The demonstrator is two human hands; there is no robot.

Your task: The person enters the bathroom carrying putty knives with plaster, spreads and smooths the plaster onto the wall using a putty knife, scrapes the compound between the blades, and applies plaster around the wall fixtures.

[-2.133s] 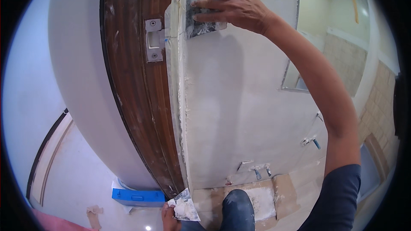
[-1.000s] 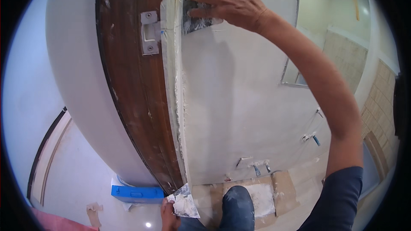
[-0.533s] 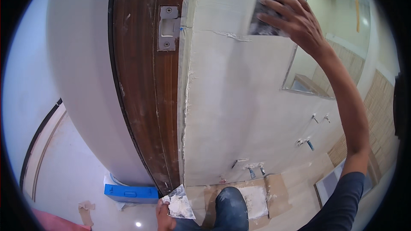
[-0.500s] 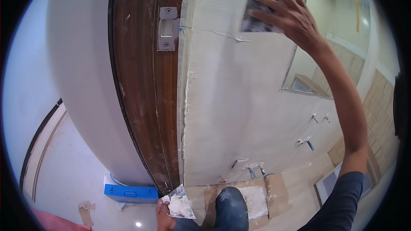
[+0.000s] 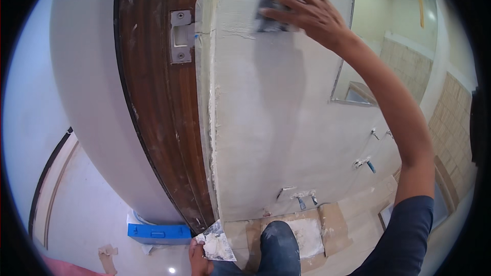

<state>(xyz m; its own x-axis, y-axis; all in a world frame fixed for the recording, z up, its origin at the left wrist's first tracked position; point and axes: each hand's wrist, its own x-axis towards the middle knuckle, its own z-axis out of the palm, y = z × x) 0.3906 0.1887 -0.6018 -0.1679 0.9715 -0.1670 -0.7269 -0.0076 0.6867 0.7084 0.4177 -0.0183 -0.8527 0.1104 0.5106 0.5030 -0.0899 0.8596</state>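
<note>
The pale wall (image 5: 240,122) runs out past the top edge, where the brown door frame (image 5: 153,97) beside it is cut off too. The right forearm (image 5: 394,92) crosses in front of a mirror-like panel (image 5: 368,36), covering part of its lower edge. A knee (image 5: 279,245) hides one side of a white-smeared sheet (image 5: 307,237) lying on cardboard (image 5: 335,227). A blue box (image 5: 158,232) sits just left of the frame's foot. The right hand (image 5: 312,15) spreads its fingers over a dark flat blade (image 5: 264,20), high against the wall between frame and panel; both are blurred, the thumb is out of sight, and full contact cannot be told. The left hand (image 5: 199,258), low down, pinches one corner of a second blade (image 5: 220,245) bearing white paste, the fingers beneath hidden.
</note>
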